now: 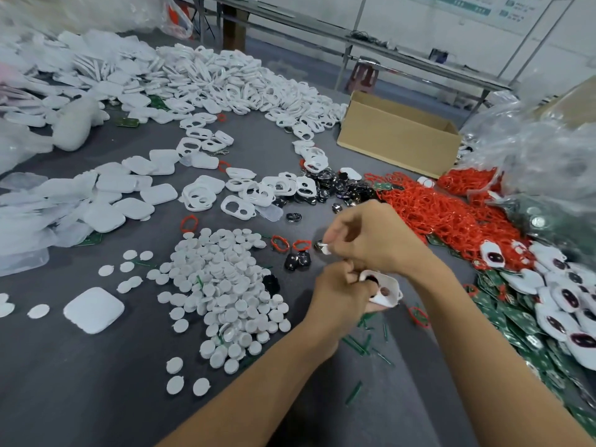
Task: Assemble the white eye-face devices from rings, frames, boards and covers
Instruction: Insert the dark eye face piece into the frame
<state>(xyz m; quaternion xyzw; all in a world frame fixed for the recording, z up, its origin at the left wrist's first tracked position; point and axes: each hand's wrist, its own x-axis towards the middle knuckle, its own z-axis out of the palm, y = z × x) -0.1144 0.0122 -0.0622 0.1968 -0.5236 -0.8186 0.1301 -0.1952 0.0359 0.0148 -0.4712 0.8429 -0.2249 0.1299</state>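
Now | white frame [385, 291], two holes | left hand [338, 293] grips

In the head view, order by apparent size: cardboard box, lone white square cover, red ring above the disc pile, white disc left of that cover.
1. cardboard box
2. white square cover
3. red ring and white disc look alike; unranked.

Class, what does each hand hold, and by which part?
Left hand grips a white frame by one end; right hand pinches a small piece between fingertips.
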